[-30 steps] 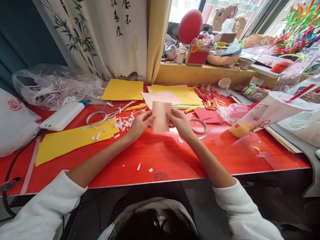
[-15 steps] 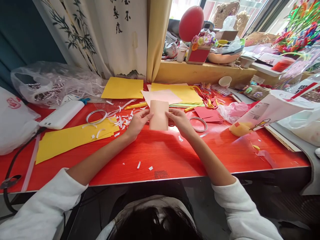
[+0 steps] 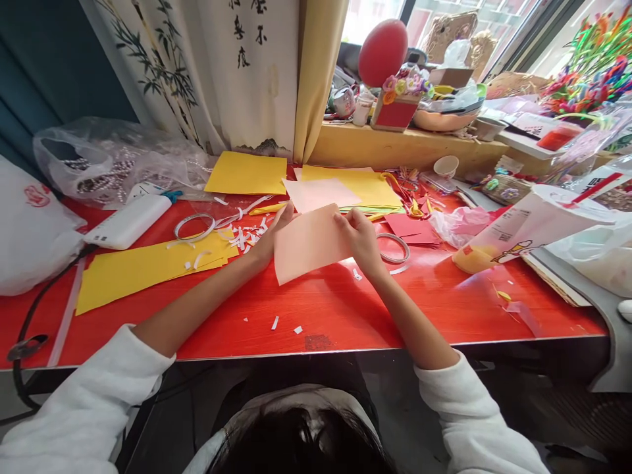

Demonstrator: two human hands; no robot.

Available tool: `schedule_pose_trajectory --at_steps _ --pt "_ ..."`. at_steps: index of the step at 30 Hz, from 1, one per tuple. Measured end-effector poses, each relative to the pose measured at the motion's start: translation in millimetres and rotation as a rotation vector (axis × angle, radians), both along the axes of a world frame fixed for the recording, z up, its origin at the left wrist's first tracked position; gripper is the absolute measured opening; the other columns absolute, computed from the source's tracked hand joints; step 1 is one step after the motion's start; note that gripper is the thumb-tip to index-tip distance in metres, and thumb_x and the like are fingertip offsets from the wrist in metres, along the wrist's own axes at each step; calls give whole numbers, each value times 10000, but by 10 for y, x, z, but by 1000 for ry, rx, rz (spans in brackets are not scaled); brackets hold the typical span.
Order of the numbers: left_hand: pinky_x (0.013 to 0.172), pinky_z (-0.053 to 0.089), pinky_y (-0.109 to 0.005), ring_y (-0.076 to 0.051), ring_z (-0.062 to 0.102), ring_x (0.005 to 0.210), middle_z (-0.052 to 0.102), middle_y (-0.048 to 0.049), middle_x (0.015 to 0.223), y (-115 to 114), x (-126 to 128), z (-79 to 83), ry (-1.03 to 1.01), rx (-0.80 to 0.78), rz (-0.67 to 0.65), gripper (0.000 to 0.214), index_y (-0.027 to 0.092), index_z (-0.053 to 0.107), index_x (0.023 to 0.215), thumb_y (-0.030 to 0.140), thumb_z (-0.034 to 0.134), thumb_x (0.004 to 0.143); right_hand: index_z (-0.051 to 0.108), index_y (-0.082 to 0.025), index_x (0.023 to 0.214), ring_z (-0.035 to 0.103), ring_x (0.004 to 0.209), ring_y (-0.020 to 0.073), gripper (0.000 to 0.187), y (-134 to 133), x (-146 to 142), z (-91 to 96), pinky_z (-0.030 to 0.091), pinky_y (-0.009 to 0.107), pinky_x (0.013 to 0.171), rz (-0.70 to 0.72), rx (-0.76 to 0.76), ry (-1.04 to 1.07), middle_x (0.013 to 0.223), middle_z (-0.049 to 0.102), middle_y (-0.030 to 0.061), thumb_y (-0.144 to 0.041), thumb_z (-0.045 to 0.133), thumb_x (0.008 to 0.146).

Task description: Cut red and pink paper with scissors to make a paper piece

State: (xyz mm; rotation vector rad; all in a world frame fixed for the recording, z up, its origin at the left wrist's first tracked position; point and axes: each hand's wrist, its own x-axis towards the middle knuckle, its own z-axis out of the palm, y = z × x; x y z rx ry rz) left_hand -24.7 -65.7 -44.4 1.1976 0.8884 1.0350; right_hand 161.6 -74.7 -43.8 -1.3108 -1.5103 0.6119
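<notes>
A pale peach sheet of paper (image 3: 312,243) is held tilted above the red table. At its right edge my right hand (image 3: 360,240) grips it between thumb and bent fingers. My left hand (image 3: 277,230) is at the upper left edge, its fingers partly hidden behind the sheet. Just beyond the paper lie a pale pink sheet (image 3: 320,193) and a stack of yellow sheets (image 3: 365,184). White paper scraps (image 3: 247,237) are scattered beside my left hand, and a roll of tape (image 3: 394,249) lies to the right of my right hand.
Long yellow strips (image 3: 153,276) and another tape roll (image 3: 193,227) lie at left, near a white power strip (image 3: 128,220). Red paper pieces (image 3: 412,228) and a tilted drink cup (image 3: 518,230) are at right. A white plastic bag (image 3: 34,237) sits at the left edge.
The peach paper has gone from a narrow upright shape to a wider, slanted one. My left hand has turned and slid partly behind it; my right hand still grips the right side.
</notes>
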Motion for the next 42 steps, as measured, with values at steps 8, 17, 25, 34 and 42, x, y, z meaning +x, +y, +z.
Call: schedule_pose_trajectory --at_steps 8,17,25,34,42 --pt "661 449 -270 -194 636 779 694 -73 893 141 -224 22 221 30 -136 439 150 697 921 539 653 723 554 -205 832 573 799 160 191 29 107 33 412 283 746 -41 100 39 831 632 13 -387 511 865" --pt "668 457 -276 -179 608 752 677 -31 833 12 -100 -48 168 334 257 396 147 675 911 513 611 776 402 -233 1287 462 1242 257 674 66 36 12 401 396 1009 160 -118 297 1342 480 121 -556 634 743" --pt "1049 348 -455 -328 385 1297 440 -130 1402 -357 129 51 348 531 -399 783 227 354 1405 653 522 770 185 -383 1425 468 1231 238 919 -212 -235 88 448 397 999 556 -266 634 1394 432 45 -447 737 692" --pt "722 467 -352 -255 606 892 657 -96 939 -301 81 105 370 261 -188 612 145 646 991 692 481 769 469 -240 1262 577 1077 247 593 -122 -233 -20 501 387 906 565 -380 788 1110 630 71 -632 479 818" --pt "689 504 -311 -198 645 774 699 -66 838 -86 -51 83 -16 49 -37 416 153 680 864 553 615 765 491 -222 1277 576 1062 299 750 24 -11 -5 476 457 883 395 -229 541 1100 649 93 -755 275 795"
